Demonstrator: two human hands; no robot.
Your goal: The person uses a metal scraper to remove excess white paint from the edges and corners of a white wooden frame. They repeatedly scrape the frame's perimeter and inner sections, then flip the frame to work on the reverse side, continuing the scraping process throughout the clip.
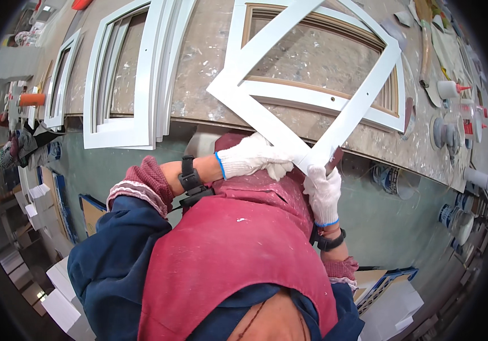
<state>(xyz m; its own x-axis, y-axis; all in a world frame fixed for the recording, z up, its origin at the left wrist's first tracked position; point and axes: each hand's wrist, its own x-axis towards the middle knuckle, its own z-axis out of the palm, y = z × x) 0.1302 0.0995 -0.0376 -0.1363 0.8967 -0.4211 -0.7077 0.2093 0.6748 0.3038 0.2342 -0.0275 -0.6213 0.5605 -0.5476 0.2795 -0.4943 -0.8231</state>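
A white rectangular frame (pixel 272 122) is tilted cornerwise over the table's front edge, its near corner at my lap. My left hand (pixel 251 156), in a white knit glove, is closed round the frame's lower left bar close to that corner; part of its fingers is hidden. At the corner's right side is my gloved right hand (pixel 322 193), closed, with a flat reddish-brown piece (pixel 334 160), perhaps sandpaper, showing between its fingers and the bar. Under the tilted frame lie more white frames (pixel 295 92) with brown inner edges, stacked on the table.
Several white frames (pixel 143 74) overlap at the left on the paint-spotted table (pixel 198 68), jutting past its front edge. A smaller frame (pixel 57 85) lies farther left. Bottles with red tips (pixel 448 89) and tape rolls (pixel 441 133) stand right. A bucket (pixel 389 179) sits below the table.
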